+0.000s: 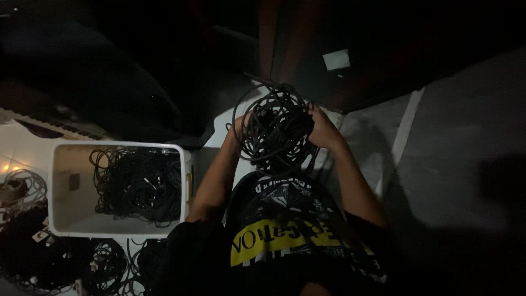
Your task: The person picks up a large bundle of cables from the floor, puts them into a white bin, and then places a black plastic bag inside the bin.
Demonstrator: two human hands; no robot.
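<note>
I hold a tangled coil of black cable [276, 129] in front of my chest with both hands. My left hand [239, 130] grips the coil's left side and is mostly hidden behind the loops. My right hand [323, 129] clasps the coil's right side, fingers wrapped into the loops. Both forearms are bare, and my black shirt with a yellow band shows below the coil.
A white plastic tub [60, 186] at the left holds more coiled black cables [139, 183]. Further cable bundles [82, 266] lie on the floor in front of it and at the far left. The surroundings are dark; a pale floor stripe [402, 134] runs at the right.
</note>
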